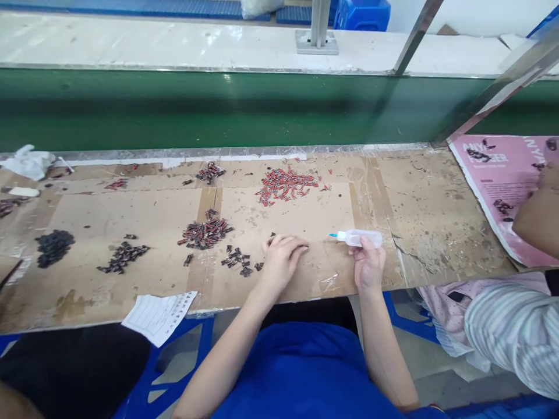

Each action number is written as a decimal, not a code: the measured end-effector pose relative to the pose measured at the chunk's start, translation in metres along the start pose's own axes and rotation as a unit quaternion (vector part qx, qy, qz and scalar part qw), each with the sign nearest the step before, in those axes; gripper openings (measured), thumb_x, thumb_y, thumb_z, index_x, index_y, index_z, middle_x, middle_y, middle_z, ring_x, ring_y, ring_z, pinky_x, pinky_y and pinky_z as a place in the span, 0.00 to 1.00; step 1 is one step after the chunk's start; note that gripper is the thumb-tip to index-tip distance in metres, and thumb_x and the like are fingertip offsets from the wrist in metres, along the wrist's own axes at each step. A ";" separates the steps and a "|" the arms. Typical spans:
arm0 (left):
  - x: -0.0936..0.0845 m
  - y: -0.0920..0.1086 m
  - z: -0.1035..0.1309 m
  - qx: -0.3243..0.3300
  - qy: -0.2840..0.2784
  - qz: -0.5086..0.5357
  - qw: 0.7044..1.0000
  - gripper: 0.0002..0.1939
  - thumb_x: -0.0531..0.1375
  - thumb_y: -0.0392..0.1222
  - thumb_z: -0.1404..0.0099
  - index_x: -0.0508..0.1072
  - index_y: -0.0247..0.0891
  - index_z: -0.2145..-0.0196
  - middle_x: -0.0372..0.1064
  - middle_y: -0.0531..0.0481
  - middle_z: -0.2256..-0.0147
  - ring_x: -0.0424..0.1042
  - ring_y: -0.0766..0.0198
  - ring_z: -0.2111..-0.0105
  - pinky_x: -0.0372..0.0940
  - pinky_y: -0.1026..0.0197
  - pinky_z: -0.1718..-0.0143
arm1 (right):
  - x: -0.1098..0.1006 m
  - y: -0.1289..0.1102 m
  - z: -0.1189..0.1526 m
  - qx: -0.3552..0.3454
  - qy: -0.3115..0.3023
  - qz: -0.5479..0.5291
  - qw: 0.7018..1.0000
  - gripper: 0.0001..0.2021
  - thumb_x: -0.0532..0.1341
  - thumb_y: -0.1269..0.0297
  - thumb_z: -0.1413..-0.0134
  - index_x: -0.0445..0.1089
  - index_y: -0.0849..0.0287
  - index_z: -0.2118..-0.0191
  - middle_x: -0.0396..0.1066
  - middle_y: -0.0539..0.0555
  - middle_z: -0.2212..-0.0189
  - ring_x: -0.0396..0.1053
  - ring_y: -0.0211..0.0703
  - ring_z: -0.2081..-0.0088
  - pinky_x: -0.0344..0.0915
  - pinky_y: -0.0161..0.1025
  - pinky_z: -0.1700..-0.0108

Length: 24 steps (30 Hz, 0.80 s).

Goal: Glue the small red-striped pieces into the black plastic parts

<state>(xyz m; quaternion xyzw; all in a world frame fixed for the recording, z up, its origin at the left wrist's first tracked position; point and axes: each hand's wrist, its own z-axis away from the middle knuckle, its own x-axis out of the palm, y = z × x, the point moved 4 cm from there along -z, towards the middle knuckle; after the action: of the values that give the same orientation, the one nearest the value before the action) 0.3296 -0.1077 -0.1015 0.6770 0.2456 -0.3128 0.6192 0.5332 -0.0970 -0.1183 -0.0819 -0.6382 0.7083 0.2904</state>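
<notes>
My right hand (369, 265) is closed around a clear plastic squeeze bottle (364, 238) with a white collar and a thin blue tip. The bottle lies almost level, its tip pointing left toward my other hand. Just above the cardboard, my left hand (283, 254) pinches a small dark part (305, 247), mostly hidden by the fingertips. Beside that wrist is a loose group of small black and metallic parts (236, 259). Beyond both hands lies a heap of small red and silver pieces (286, 185). A pile of dark parts with red pieces (205, 233) sits to the left.
Cardboard (305, 279) covers the bench. Farther left are a black pile (54, 248), a dark metallic pile (123, 257) and a paper slip (159, 317) over the front edge. At right, a co-worker's arm (539, 215) rests over a pink sheet (489, 198). Metal posts stand behind.
</notes>
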 end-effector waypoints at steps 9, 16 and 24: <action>-0.003 -0.009 0.004 -0.009 0.017 -0.040 0.999 0.08 0.62 0.40 0.36 0.79 0.46 0.60 0.78 0.47 0.58 0.67 0.51 0.49 0.54 0.45 0.49 | 0.016 -0.002 0.024 -0.047 -0.065 0.160 0.984 0.13 0.67 0.54 0.57 0.72 0.59 0.78 0.73 0.52 0.81 0.69 0.41 0.78 0.66 0.37 0.75; -0.002 -0.011 0.002 -0.040 0.014 -0.002 0.999 0.09 0.62 0.37 0.36 0.78 0.45 0.59 0.80 0.50 0.61 0.71 0.54 0.51 0.55 0.47 0.47 | 0.024 0.000 0.029 -0.052 -0.094 0.191 0.976 0.11 0.66 0.55 0.56 0.74 0.59 0.76 0.77 0.54 0.77 0.73 0.45 0.74 0.70 0.40 0.71; -0.004 -0.014 -0.001 -0.047 0.005 0.005 0.999 0.08 0.63 0.39 0.37 0.78 0.45 0.60 0.80 0.49 0.62 0.73 0.54 0.52 0.56 0.45 0.46 | 0.024 0.004 0.028 -0.046 -0.120 0.225 0.966 0.12 0.66 0.55 0.54 0.74 0.59 0.75 0.76 0.53 0.77 0.73 0.45 0.73 0.69 0.39 0.71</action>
<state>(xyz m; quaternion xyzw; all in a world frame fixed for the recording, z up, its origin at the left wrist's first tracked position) 0.3171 -0.1049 -0.1082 0.6495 0.2599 -0.2946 0.6510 0.4991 -0.1083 -0.1110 -0.1509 -0.6652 0.7301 0.0409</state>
